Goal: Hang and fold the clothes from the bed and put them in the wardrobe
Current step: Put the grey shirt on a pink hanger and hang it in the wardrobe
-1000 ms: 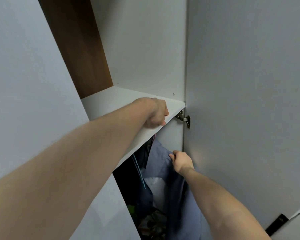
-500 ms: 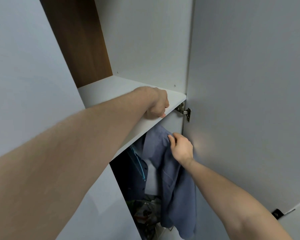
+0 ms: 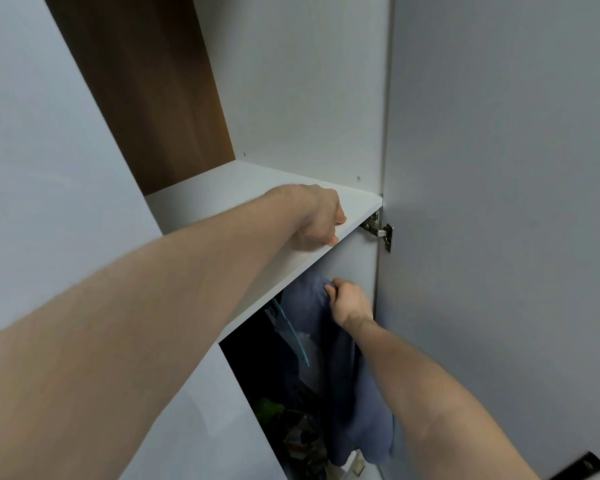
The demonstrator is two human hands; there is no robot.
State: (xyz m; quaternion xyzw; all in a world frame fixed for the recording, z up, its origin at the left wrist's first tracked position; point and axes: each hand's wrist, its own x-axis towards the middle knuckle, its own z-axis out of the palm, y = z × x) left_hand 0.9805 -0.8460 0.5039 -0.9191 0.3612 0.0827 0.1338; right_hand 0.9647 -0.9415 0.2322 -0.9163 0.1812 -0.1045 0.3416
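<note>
In the head view, the left hand point(image 3: 317, 220) is reaching over the front edge of the white shelf point(image 3: 243, 188) inside the wardrobe point(image 3: 291, 98), its fingers point(image 3: 333, 239) curled down past the edge. Whether they are clamped on a hanger hook, a rail or nothing at all cannot be told, since the shelf is hiding whatever lies beneath. The right hand point(image 3: 349, 301) is working just under the shelf, its fingers point(image 3: 329, 289) curled into the upper part of the blue shirt point(image 3: 305, 306), close to the collar or shoulder.

Compared with a second ago, the shirt is sitting higher: the right hand has been lifting it from lower in the opening up close to the underside of the shelf, while the left hand has barely been shifting. The shirt is now hanging down inside the lower compartment, next to a light blue hanger point(image 3: 291, 330) and dark garments point(image 3: 257, 358), with cluttered things point(image 3: 291, 438) at the bottom that are too dim to name. The metal hinge point(image 3: 380, 232) and the open door point(image 3: 499, 202) are standing just to the right.

That upward move suggests the shirt is being hooked into place, so this garment is probably nearly hung; the rail itself is out of sight.
</note>
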